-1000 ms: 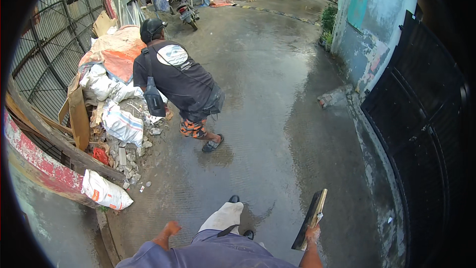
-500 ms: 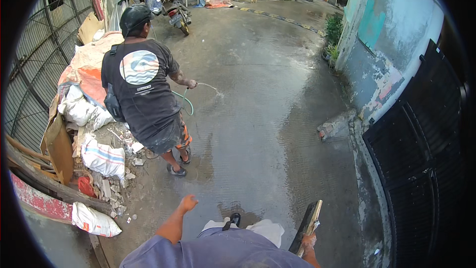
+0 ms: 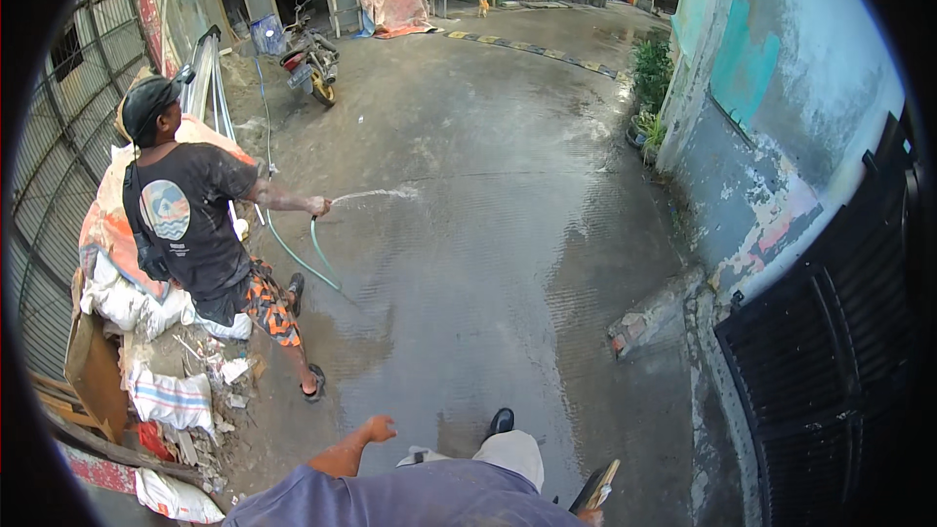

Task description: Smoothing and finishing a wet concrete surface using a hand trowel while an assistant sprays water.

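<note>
My left hand (image 3: 376, 428) swings over the wet pavement (image 3: 468, 322) at the lower middle, its fingers loosely bent and holding nothing. At the bottom edge, my right hand (image 3: 590, 516) grips a flat dark board with a pale wooden edge (image 3: 595, 488). Most of that hand and the board's lower part are cut off by the frame. To my left ahead, a person in a black shirt (image 3: 195, 205) holds a green hose (image 3: 317, 244) in an outstretched hand. Water sprays from it to the right across the ground.
Filled sacks (image 3: 174, 398), rubble (image 3: 229, 371) and boards line the left side. A motorbike (image 3: 310, 63) stands farther back. On the right are a concrete ledge (image 3: 654, 317), a peeling wall (image 3: 742, 176) and a black metal gate (image 3: 820, 371). A speed bump (image 3: 537, 51) crosses the lane ahead.
I have stepped forward, my foot now out ahead. The person with the hose has moved left in view, arm stretched farther right. My right hand and the board have dropped toward the bottom edge.
</note>
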Motion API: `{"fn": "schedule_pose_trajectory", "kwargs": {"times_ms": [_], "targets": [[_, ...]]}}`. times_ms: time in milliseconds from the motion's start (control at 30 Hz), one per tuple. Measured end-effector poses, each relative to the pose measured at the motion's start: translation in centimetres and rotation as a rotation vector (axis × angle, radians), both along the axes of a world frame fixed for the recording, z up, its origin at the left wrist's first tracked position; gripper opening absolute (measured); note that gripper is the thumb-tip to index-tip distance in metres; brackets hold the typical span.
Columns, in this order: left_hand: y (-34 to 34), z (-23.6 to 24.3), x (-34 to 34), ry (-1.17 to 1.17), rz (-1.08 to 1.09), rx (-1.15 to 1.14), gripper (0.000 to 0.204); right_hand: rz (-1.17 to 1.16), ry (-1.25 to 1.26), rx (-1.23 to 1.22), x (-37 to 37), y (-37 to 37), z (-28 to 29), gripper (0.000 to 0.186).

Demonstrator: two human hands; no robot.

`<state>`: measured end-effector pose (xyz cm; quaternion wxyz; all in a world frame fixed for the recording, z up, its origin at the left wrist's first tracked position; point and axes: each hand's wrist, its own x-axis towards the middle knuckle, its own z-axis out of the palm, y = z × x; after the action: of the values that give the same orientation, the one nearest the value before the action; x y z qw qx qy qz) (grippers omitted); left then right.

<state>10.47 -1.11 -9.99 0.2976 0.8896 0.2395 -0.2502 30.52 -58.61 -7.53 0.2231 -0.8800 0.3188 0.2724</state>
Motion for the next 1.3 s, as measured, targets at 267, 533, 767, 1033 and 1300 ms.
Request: {"fn": "schedule_pose_trajectory", "kwargs": {"times_ms": [267, 533, 767, 1033, 1300], "targets": [[9.3, 2.6, 12.7, 0.081, 0.804, -0.21, 0.06, 0.319, -0.339, 0.013, 33.0, 16.7, 6.3, 0.058], [26.9, 1.5, 40.5, 0.168, 0.704, -0.004, 0.098, 0.539, -0.568, 0.213, 59.4, 43.0, 12.1, 0.046], [43.5, 19.4, 83.5, -0.665, 0.529, 0.052, 0.079, 0.43, -0.256, 0.02, 69.2, 42.4, 10.5, 0.045], [47.7, 21.7, 105.2, -0.779, 0.223, -0.037, 0.052, 0.109, -0.076, -0.111, 77.9, 38.2, -1.3, 0.043], [49.6, 2.4, 95.3, 0.622, -0.179, -0.054, 0.049, 0.015, 0.08, -0.059, 101.5, 42.8, -2.0, 0.041]]}}
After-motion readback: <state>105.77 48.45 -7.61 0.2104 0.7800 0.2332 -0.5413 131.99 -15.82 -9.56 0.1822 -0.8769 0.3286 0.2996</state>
